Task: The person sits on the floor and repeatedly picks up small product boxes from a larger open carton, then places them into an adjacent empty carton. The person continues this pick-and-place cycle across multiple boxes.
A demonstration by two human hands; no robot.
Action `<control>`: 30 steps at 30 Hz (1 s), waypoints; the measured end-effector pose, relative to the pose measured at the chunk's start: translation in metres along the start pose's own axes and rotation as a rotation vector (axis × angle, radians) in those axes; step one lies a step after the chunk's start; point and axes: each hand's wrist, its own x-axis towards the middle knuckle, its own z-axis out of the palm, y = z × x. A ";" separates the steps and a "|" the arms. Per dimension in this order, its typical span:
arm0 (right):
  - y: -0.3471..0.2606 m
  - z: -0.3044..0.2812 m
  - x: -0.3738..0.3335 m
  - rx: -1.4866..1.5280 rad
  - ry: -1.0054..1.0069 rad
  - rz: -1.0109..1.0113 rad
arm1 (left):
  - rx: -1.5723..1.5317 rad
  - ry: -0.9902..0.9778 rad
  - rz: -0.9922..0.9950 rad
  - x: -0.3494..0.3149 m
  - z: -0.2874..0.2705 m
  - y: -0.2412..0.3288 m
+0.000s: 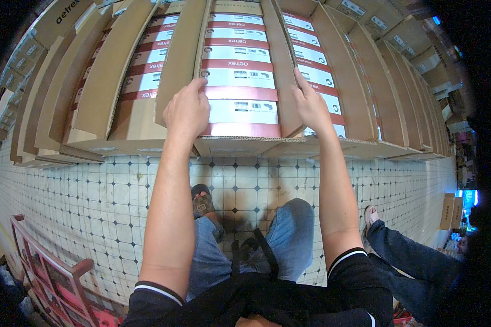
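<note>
In front of me stands an open cardboard carton (245, 144) with a row of white and red shoe boxes (237, 79) inside. My left hand (186, 109) is closed on the carton's left flap (186, 46), its fingers curled at the edge beside the boxes. Opposite it, my right hand (312, 108) grips the right flap (281, 60), with one finger stretched along the top edge. Parts of the fingers on both hands are hidden behind the hands or the cardboard. Both flaps stand upright.
More open cartons with similar boxes line up on the left (142, 71) and right (316, 60). A red metal cart (52, 261) is at lower left. Another person's leg (406, 253) stands at right on the tiled floor (120, 207). Stacked cartons (450, 211) sit farther right.
</note>
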 end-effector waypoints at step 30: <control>-0.019 -0.008 -0.005 -0.015 -0.059 0.105 | -0.275 -0.018 0.076 0.036 -0.001 -0.011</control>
